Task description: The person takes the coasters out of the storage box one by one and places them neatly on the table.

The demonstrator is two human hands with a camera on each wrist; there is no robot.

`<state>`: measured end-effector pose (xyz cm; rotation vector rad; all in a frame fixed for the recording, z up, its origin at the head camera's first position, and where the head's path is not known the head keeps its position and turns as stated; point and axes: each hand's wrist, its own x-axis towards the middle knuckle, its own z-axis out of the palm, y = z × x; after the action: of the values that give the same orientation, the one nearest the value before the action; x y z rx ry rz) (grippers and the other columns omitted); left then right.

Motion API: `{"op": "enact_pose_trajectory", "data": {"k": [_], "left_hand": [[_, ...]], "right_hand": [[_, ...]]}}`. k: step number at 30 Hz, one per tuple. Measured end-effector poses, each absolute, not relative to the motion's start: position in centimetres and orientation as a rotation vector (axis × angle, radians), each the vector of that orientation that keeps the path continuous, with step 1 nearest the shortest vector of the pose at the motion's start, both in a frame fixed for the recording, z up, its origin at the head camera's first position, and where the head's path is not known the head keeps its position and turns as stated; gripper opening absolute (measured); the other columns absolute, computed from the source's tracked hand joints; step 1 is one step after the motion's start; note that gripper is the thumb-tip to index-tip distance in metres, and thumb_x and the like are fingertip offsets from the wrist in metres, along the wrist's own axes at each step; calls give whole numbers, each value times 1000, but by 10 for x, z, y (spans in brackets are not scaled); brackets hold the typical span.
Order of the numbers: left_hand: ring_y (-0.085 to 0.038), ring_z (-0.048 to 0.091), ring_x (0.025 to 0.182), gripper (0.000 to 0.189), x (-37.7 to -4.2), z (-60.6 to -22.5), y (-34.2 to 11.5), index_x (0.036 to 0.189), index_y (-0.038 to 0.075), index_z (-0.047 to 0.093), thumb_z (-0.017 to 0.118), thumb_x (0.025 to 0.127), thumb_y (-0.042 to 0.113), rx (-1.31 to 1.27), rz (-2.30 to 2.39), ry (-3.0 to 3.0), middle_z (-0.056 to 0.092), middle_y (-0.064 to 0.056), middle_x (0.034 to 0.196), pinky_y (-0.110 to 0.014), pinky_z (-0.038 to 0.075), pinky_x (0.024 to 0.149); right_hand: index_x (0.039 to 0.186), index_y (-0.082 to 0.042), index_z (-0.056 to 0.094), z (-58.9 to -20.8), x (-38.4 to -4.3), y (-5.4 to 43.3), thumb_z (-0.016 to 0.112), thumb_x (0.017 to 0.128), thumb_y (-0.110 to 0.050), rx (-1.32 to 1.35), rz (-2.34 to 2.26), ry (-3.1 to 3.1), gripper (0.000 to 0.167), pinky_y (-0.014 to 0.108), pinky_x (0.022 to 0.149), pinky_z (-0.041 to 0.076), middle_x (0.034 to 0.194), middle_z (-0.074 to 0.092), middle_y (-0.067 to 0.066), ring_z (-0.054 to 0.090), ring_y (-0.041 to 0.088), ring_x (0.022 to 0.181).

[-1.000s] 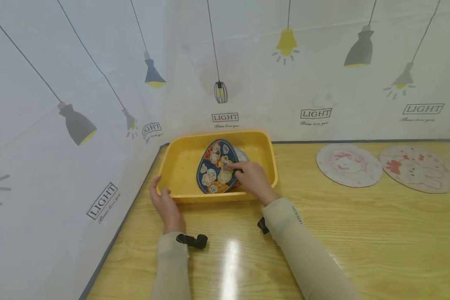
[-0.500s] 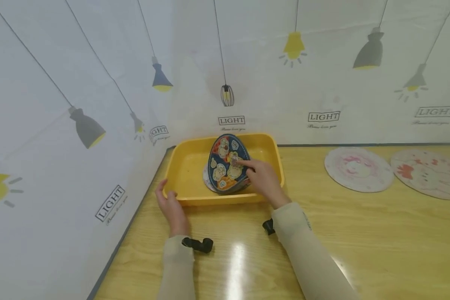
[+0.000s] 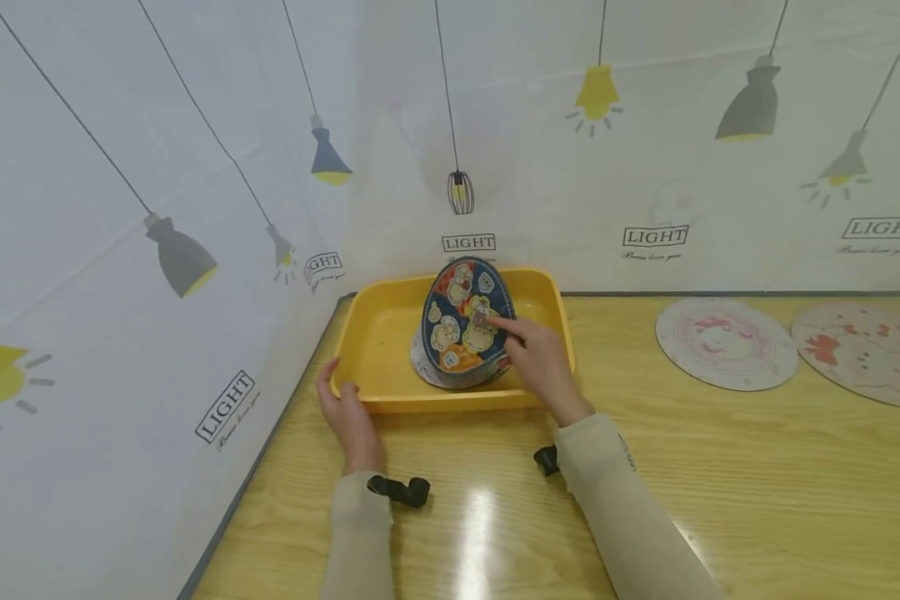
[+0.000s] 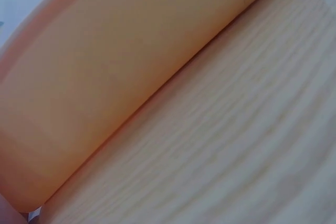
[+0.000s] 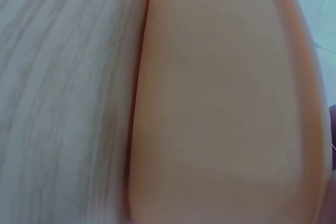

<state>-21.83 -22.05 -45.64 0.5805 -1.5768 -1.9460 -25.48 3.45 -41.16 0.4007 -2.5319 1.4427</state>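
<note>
In the head view my left hand [image 3: 351, 421] holds the front left corner of a yellow plastic tray [image 3: 375, 404]. My right hand [image 3: 543, 367] reaches over the tray's right front side and pinches the right part of a dark blue mat [image 3: 457, 308] with cartoon bear prints. Its index finger lies on the printed face, and the thumb is hidden. The blue mat is tilted, its far edge overlapping the tray's back rim. Beneath it shows a pale patterned mat [image 3: 426, 367] inside the tray. Both wrist views show mostly the tray's outer wall [image 4: 105, 66].
Two pale round mats, one with a pink print [image 3: 727, 343] and one with a rabbit print [image 3: 870, 354], lie on the wooden table [image 3: 720, 475] to the right. Lamp-printed walls [image 3: 555, 183] border the table behind and on the left.
The blue mat has risen and shifted slightly right with my right hand, uncovering more of the pale mat under its left side. My left hand keeps its place on the tray; the head view has shifted slightly.
</note>
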Motion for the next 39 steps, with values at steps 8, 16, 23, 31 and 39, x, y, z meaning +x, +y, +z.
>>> {"op": "enact_pose_trajectory", "data": {"k": [8, 16, 23, 31, 39], "left_hand": [[-21, 44, 112, 46, -222, -460, -222, 118, 21, 52, 36, 81, -1, 582, -1947, -1522, 40, 3, 127, -36, 37, 90], [-15, 40, 113, 48, -223, -461, -222, 118, 20, 53, 36, 80, -3, 588, -1939, -1477, 38, 6, 130, -33, 34, 92], [-20, 44, 111, 46, -224, -458, -226, 115, 17, 54, 35, 80, -5, 585, -1970, -1356, 40, 4, 128, -38, 37, 91], [-22, 45, 111, 43, -225, -454, -229, 116, 16, 53, 36, 82, -3, 584, -1990, -1360, 41, 2, 128, -38, 37, 91], [-18, 40, 114, 39, -230, -450, -236, 118, 9, 52, 35, 85, -1, 565, -1984, -1453, 40, 2, 129, -35, 34, 93]], "right_hand": [[117, -24, 59, -411, -251, 39, 42, 90, -6, 397, 1644, -2350, 37, 27, 37, 36, 115, 57, 3, 62, 14, 62], [113, -18, 62, -408, -248, 40, 41, 88, -3, 426, 1602, -2214, 36, 25, 41, 44, 94, 61, 3, 60, 8, 57], [112, -22, 63, -410, -249, 47, 41, 92, -8, 338, 1853, -2127, 32, 27, 55, 51, 84, 55, 12, 51, 19, 48], [115, -11, 61, -394, -233, 67, 41, 92, -4, 175, 2009, -2038, 31, 30, 60, 52, 114, 54, 11, 60, 32, 72], [113, -9, 61, -393, -223, 91, 43, 90, -2, 48, 1953, -2002, 31, 35, 60, 51, 107, 57, 12, 59, 20, 65]]}}
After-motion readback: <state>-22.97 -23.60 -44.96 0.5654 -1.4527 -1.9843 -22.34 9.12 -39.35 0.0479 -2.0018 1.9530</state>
